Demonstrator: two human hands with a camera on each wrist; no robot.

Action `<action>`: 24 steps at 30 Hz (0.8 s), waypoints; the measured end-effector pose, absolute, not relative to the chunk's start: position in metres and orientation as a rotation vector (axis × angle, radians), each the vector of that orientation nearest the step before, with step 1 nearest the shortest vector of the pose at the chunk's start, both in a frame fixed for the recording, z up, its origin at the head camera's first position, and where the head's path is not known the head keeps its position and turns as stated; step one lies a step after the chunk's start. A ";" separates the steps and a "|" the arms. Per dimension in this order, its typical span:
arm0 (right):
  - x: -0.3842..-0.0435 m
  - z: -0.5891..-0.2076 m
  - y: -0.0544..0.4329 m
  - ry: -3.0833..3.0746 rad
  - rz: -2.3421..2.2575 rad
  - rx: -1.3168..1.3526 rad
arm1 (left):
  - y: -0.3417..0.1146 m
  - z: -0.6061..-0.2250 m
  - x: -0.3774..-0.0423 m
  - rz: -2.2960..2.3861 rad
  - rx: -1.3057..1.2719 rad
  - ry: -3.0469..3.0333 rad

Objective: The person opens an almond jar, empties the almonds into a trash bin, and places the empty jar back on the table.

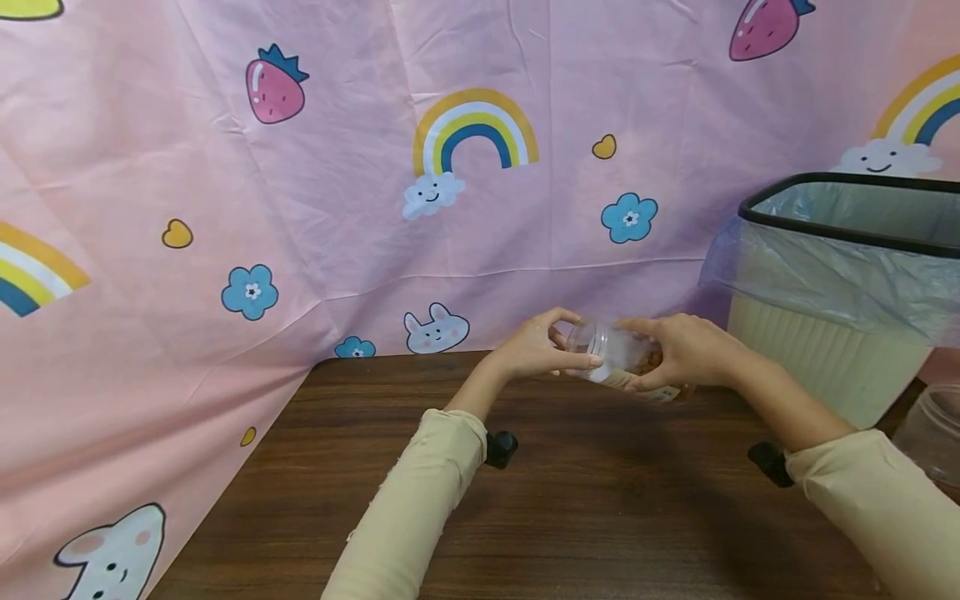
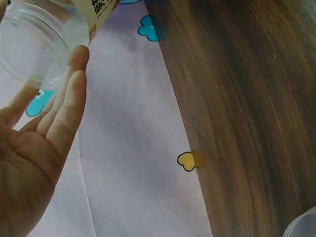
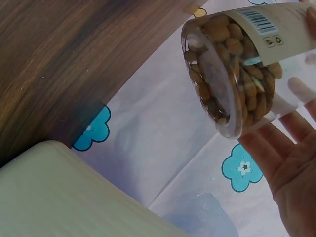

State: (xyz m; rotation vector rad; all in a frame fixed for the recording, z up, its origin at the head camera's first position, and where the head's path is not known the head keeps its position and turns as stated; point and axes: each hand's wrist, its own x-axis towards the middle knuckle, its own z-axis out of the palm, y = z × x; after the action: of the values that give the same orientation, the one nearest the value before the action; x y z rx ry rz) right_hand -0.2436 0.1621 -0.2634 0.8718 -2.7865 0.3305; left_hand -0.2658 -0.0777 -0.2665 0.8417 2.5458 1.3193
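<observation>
Both hands hold a clear plastic jar (image 1: 622,350) on its side above the far part of the table. Brown nuts that look like almonds (image 3: 249,86) are gathered at its base, and a beige label (image 3: 279,29) with a barcode wraps the body. My left hand (image 1: 542,346) grips the clear lid (image 2: 34,42) end with thumb and fingers on either side. Around the labelled body curls my right hand (image 1: 690,354), thumb below in the head view. The base points right, tilted slightly downward.
A cream bin (image 1: 825,350) with a black rim and a plastic liner stands at the back right. Near the right edge is another clear container (image 1: 933,429). The dark wood table (image 1: 585,517) meets a pink printed cloth (image 1: 360,208) behind.
</observation>
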 end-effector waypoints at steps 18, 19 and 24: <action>-0.245 -0.256 0.164 -2.823 0.296 0.856 | -0.081 -0.254 -0.267 1.224 1.307 2.446; -0.245 -0.256 0.164 -2.826 0.294 0.854 | -0.081 -0.253 -0.267 1.237 1.299 2.435; -0.244 -0.253 0.163 -2.856 0.284 0.856 | -0.082 -0.251 -0.266 1.245 1.174 2.451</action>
State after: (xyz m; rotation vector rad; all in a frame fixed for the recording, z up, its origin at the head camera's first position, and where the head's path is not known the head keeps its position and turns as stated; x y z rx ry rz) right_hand -0.2439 0.1626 -0.2532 0.8560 -2.8556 0.2838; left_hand -0.2656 -0.0823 -0.2515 1.1741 2.4510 1.2446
